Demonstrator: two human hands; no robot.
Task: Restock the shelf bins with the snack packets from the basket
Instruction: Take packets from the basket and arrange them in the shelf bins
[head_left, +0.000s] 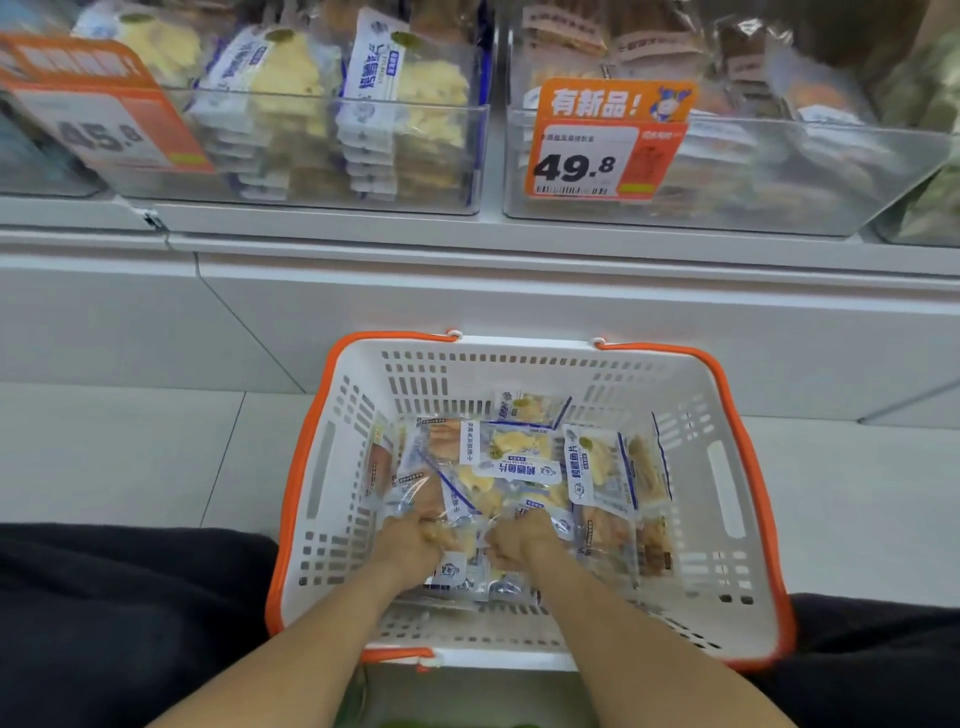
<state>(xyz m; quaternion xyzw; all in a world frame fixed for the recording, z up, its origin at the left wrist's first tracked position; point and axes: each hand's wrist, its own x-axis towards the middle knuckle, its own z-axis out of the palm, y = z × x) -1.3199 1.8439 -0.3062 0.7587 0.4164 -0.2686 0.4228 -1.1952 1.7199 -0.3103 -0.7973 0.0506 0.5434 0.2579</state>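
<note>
picking step, white-and-orange plastic basket (737, 499) on floor.
both hands, left (410, 545) and right (519, 540), clutch clear blue-labelled snack packets (467, 499); next, lift toward clear shelf bin (322, 150) holding matching stock.

Under both gripping hands, the snack packets (519, 467) are glossy, crinkled clear film. Around them the basket (727, 519) is matt white perforated plastic with a smooth orange rim. Above, 2 shelf bins (467, 156) are clear, shiny plastic, with glossy price cards (608, 150).
</note>
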